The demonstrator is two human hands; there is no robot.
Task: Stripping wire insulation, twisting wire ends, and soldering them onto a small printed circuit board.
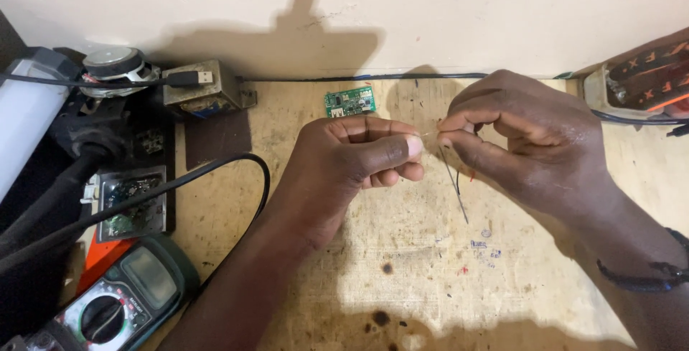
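My left hand [359,161] and my right hand [524,143] meet above the middle of a worn wooden bench [373,279]. Both pinch a thin wire [453,179] between thumb and forefinger. The bare end of the wire spans the small gap between my fingertips. Its dark insulated length hangs down from my right hand toward the bench. A small green circuit board [349,100] lies flat just beyond my left hand, near the wall.
A green multimeter [118,301] sits at the lower left, with a black cable [215,171] curving past it. A metal block with a plug [197,89], a round speaker [115,64] and a circuit board [133,204] crowd the left. An orange-and-black device [642,78] stands at the right.
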